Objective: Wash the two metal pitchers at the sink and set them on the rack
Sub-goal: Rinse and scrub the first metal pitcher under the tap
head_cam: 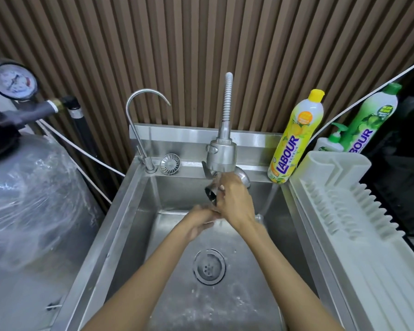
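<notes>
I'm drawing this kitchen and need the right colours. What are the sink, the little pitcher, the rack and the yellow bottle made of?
The sink looks like stainless steel, brushed grey, with dull reflections. The pitcher also seems metal, silvery, though mostly hidden. The rack is probably plastic, matte off-white, with moulded ribs. The yellow bottle is likely glossy plastic with a printed label.
</notes>
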{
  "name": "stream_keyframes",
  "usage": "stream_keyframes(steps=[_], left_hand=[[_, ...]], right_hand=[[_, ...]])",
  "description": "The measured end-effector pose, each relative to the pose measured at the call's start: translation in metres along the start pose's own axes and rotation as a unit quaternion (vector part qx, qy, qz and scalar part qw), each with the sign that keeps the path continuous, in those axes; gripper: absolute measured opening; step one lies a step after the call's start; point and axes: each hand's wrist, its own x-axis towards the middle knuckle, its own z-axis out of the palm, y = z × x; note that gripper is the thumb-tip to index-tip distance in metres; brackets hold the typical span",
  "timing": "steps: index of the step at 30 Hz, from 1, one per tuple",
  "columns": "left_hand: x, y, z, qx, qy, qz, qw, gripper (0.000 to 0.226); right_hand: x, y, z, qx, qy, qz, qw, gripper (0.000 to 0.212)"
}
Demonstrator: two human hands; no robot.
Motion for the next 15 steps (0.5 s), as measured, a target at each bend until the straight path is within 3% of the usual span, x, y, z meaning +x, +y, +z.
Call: stream_keyframes(steps=[3,6,11,15], left_hand=[[-0.003,0.0,0.003,-0.073,-0.02,0.045,0.996,0.026],[-0.008,-0.003,0.006,-0.098,0.021,0.14,0.985,0.033],[-0.011,-0.008,0.008,-0.018,0.105,0.253,0.962,0.085],[-0.022,0.003,0.002,0.072,0.161,0.324,0.93,0.086]], right_hand=[[0.003,0.014,-0.007,0.163,0.023,0.117,0.979,0.014],[-0.008,0.025,-0.014,0.393,0.015,0.222,0.892,0.023],[-0.027,0.029,-0.008,0.591,0.018,0.231,0.773,0.028],[-0.028,0.025,-0.009,0.657,0.001,0.223,0.721,0.027]])
